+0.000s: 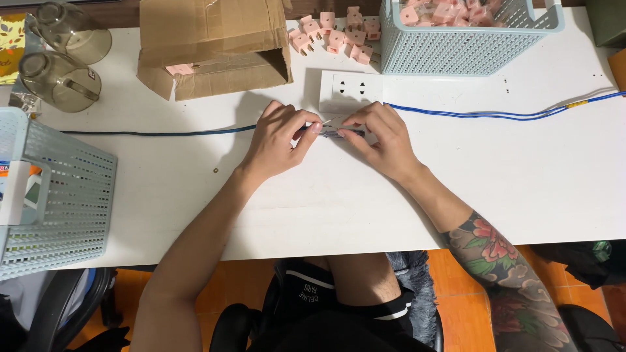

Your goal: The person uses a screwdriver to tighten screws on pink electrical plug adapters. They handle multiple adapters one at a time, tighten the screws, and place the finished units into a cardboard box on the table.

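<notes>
Your left hand (pixel 279 140) and right hand (pixel 385 140) meet at the middle of the white table (pixel 521 182), just below the white socket plate (pixel 351 90). The fingers of both hands are closed in a pinch on a thin, dark tool-like piece (pixel 339 132), held level between them; its exact kind cannot be told. A blue cable (pixel 482 115) runs from the plate to the right. Pink plugs (pixel 336 36) lie between the cardboard box (pixel 215 45) and the light-blue basket (pixel 466 36).

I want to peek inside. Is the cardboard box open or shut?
Open. The cardboard box lies tipped on its side on the table, flaps spread, and a pink piece shows inside its mouth.
</notes>
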